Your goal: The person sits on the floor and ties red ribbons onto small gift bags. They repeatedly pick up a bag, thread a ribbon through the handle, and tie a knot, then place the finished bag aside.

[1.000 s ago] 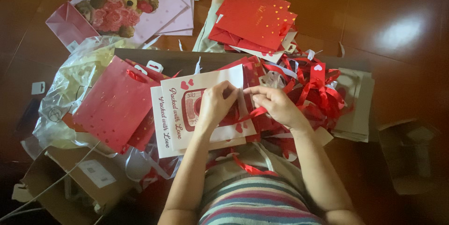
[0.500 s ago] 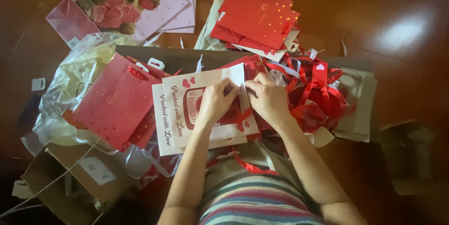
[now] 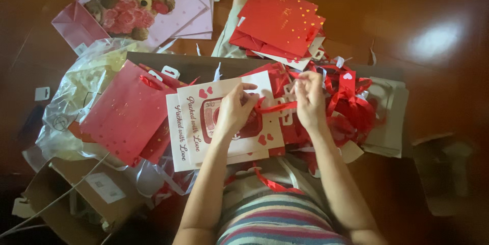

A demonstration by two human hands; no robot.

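The left hand [image 3: 235, 113] presses flat on a white gift bag [image 3: 224, 123] with red hearts, fingers curled at its top edge, pinching a red ribbon handle [image 3: 275, 106]. The right hand [image 3: 308, 97] grips the other end of that ribbon between fingertips, just right of the bag. The white bag lies in the middle, on the person's lap, over a second like it. To its left sits a red dotted bag [image 3: 125, 112] on clear plastic wrap [image 3: 76, 97]. Right of the hands lies a tangle of red ribbons [image 3: 351, 102]. Far off on the floor lie a pink bear bag [image 3: 137, 8] and a red bag stack [image 3: 277, 21]. A cardboard box [image 3: 76, 199] sits near left.
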